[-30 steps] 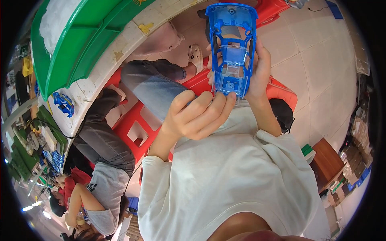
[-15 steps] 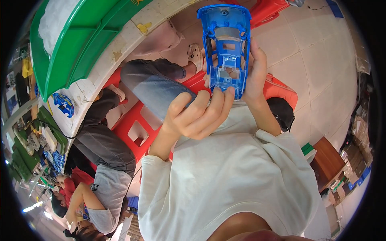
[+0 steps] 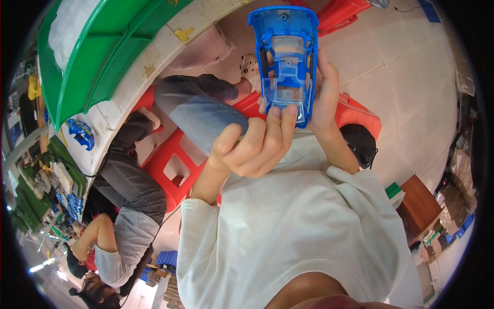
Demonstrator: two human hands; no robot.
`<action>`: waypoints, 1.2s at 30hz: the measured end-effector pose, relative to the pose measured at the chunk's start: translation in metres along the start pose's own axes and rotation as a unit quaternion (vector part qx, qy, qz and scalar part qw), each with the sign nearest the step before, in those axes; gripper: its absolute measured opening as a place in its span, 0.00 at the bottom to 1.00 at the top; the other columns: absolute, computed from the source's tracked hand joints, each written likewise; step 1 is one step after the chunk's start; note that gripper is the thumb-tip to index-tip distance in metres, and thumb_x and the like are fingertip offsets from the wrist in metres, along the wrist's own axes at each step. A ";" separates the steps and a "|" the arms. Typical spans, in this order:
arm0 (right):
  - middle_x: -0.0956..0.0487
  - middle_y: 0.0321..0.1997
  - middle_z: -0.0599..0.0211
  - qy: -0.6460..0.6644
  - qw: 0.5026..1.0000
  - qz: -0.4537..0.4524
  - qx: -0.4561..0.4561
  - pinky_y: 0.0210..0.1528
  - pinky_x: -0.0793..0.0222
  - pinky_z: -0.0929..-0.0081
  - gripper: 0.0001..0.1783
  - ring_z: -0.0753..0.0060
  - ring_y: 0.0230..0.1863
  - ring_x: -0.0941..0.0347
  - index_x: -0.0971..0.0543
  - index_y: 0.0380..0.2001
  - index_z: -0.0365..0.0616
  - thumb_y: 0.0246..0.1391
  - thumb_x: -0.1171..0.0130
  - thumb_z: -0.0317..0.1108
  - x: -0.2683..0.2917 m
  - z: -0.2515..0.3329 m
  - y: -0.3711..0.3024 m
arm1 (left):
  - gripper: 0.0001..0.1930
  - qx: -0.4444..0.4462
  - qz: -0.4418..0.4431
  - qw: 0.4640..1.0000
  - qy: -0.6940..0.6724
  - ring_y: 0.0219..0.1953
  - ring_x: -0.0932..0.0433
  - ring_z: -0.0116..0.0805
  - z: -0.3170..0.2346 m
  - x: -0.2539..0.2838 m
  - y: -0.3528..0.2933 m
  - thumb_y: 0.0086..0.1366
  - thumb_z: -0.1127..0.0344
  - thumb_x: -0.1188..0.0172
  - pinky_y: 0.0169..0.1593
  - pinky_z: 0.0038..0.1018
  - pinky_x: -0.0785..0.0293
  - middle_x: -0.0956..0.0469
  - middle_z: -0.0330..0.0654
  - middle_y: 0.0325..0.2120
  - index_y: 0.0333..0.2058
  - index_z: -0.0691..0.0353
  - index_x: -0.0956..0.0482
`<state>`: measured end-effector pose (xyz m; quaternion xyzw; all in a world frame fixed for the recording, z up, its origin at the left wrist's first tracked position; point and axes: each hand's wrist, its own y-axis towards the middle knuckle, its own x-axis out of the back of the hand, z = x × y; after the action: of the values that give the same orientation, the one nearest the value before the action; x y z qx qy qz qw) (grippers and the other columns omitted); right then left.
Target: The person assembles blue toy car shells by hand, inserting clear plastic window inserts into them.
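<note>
A blue toy car body shell [image 3: 283, 21], hollow side up, is held upright at the top middle. Inside it lies a clear plastic window piece [image 3: 287, 94]. My right hand [image 3: 325, 95] wraps the shell's right side, and some of its fingers are hidden behind the shell. My left hand [image 3: 257, 147] is at the near end with its fingers curled, two fingertips pressing on the clear piece's near edge. The left thumb is hidden.
On the left, a white worktable [image 3: 103, 121] carries a green bin [image 3: 77, 67] and another blue car shell [image 3: 81, 135]. A red stool [image 3: 177, 165] stands below. Co-workers sit at left, one in a grey shirt [image 3: 135, 237]. A black bag-like thing [image 3: 358, 144] lies near my right arm.
The shell has shifted slightly left in my hands. The clear piece sits a little farther up inside it, my left fingertips moving with it. The grey-shirted co-worker has leaned lower.
</note>
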<state>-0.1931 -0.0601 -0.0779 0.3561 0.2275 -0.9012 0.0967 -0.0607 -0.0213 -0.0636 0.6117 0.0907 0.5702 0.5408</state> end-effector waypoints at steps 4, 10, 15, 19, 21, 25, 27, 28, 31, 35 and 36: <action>0.26 0.27 0.62 0.027 0.999 -0.037 0.017 0.29 0.30 0.81 0.30 0.75 0.26 0.28 0.30 0.36 0.40 0.52 0.68 0.57 -0.012 -0.001 0.000 | 0.12 -0.006 0.010 1.000 0.003 0.27 0.36 0.20 0.000 0.000 0.001 0.40 0.67 0.46 0.28 0.20 0.50 0.29 0.28 0.22 0.28 0.54 0.21; 0.26 0.34 0.65 -0.023 0.997 0.002 0.070 0.35 0.32 0.83 0.29 0.78 0.33 0.29 0.32 0.42 0.39 0.54 0.70 0.54 -0.015 0.002 -0.002 | 0.07 0.102 0.095 0.988 -0.072 0.33 0.34 0.27 0.002 -0.006 0.006 0.46 0.63 0.45 0.35 0.23 0.44 0.27 0.29 0.34 0.27 0.54 0.25; 0.27 0.38 0.65 0.062 0.996 0.037 0.058 0.39 0.34 0.82 0.29 0.78 0.36 0.31 0.33 0.44 0.39 0.55 0.70 0.52 -0.007 0.001 0.000 | 0.18 0.152 0.236 0.947 -0.158 0.39 0.35 0.31 0.005 0.002 0.017 0.51 0.50 0.49 0.39 0.26 0.44 0.29 0.31 0.42 0.36 0.55 0.26; 0.29 0.41 0.61 0.118 0.984 0.112 0.075 0.43 0.34 0.77 0.29 0.73 0.40 0.31 0.35 0.45 0.39 0.55 0.72 0.52 0.006 -0.004 0.003 | 0.20 0.154 0.232 0.947 -0.159 0.39 0.36 0.30 0.000 0.002 0.015 0.49 0.51 0.46 0.41 0.25 0.45 0.30 0.31 0.44 0.38 0.53 0.25; 0.30 0.44 0.57 0.210 0.956 0.183 0.087 0.45 0.35 0.73 0.29 0.68 0.43 0.32 0.37 0.47 0.40 0.54 0.73 0.51 0.005 -0.004 0.003 | 0.20 0.173 0.212 0.947 -0.168 0.37 0.36 0.31 -0.001 0.002 0.012 0.50 0.51 0.47 0.41 0.25 0.45 0.32 0.34 0.46 0.40 0.53 0.26; 0.29 0.42 0.61 0.174 0.972 0.136 0.075 0.44 0.35 0.77 0.28 0.73 0.40 0.31 0.35 0.45 0.39 0.55 0.71 0.52 0.006 -0.006 0.003 | 0.21 0.193 0.187 0.950 -0.158 0.36 0.37 0.32 0.000 0.001 0.014 0.53 0.50 0.52 0.39 0.26 0.44 0.33 0.35 0.46 0.41 0.56 0.27; 0.30 0.45 0.57 0.221 0.957 0.176 0.069 0.47 0.36 0.73 0.28 0.68 0.43 0.32 0.36 0.46 0.40 0.54 0.72 0.51 0.004 -0.004 0.000 | 0.22 0.184 0.208 0.949 -0.147 0.36 0.37 0.32 0.000 -0.001 0.017 0.53 0.50 0.52 0.39 0.26 0.44 0.33 0.35 0.47 0.42 0.56 0.28; 0.30 0.45 0.57 0.073 0.991 0.081 0.072 0.48 0.37 0.72 0.28 0.68 0.44 0.32 0.36 0.46 0.39 0.54 0.72 0.51 -0.009 0.002 -0.005 | 0.22 0.184 0.209 0.949 -0.146 0.36 0.37 0.32 -0.001 0.000 0.017 0.53 0.50 0.52 0.39 0.26 0.44 0.33 0.35 0.47 0.42 0.56 0.28; 0.30 0.45 0.56 -0.085 0.993 -0.007 0.075 0.49 0.38 0.72 0.29 0.67 0.44 0.33 0.36 0.46 0.38 0.54 0.72 0.52 -0.017 0.005 -0.008 | 0.23 0.180 0.224 0.951 -0.117 0.36 0.38 0.31 -0.002 0.001 0.017 0.54 0.50 0.53 0.39 0.26 0.45 0.34 0.35 0.47 0.44 0.56 0.29; 0.30 0.44 0.61 -0.043 0.994 0.052 0.091 0.49 0.40 0.77 0.29 0.73 0.44 0.33 0.35 0.46 0.37 0.56 0.72 0.52 -0.012 0.001 -0.006 | 0.23 0.190 0.213 0.949 -0.138 0.36 0.38 0.31 -0.002 0.001 0.016 0.54 0.50 0.53 0.39 0.26 0.46 0.33 0.35 0.47 0.44 0.56 0.28; 0.30 0.44 0.61 -0.043 0.994 0.051 0.091 0.49 0.40 0.77 0.29 0.73 0.44 0.33 0.35 0.46 0.37 0.56 0.72 0.52 -0.011 0.000 -0.006 | 0.22 0.197 0.209 0.945 -0.154 0.36 0.37 0.31 -0.001 0.001 0.016 0.54 0.50 0.53 0.39 0.26 0.46 0.33 0.35 0.47 0.44 0.56 0.28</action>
<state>-0.1869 -0.0549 -0.0690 0.3356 0.1217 -0.9264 0.1199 -0.0696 -0.0258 -0.0508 0.7917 -0.0134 0.5399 0.2856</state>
